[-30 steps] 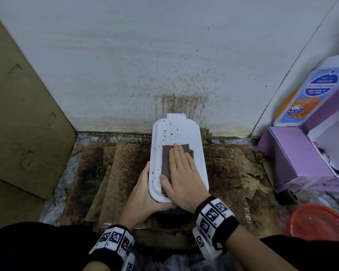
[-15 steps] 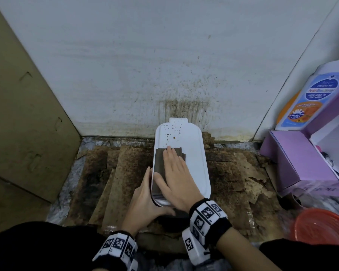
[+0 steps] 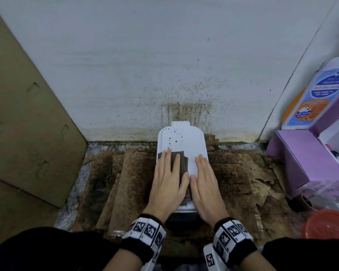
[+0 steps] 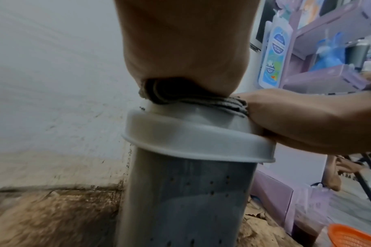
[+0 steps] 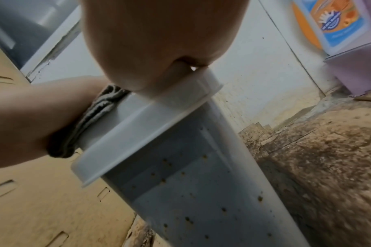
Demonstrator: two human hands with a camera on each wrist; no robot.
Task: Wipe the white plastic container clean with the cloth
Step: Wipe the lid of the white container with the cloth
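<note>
I had both hands flat: left hand [image 3: 167,182] pressing the soft cloth [image 3: 181,162], right hand [image 3: 205,184] steadying the tall, light-looking, tippy container [image 3: 190,141] by its lid.

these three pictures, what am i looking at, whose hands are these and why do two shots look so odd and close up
No machine here: a person is cleaning with bare hands, wearing three cameras. The wide picture comes from a camera on the head, looking down. The two odd close-ups come from cameras strapped to the wrists, on the checkered bands, so each looks along a palm from below.

The left hand lies flat on a dark cloth, pressing it onto the lid of a tall white container. The right hand rests flat on the lid beside it. Neither has a curled grip. Brown spots remain at the lid's far end.

The container stands on stained cardboard against a spattered wall. At right are a purple box and an orange basket.
</note>
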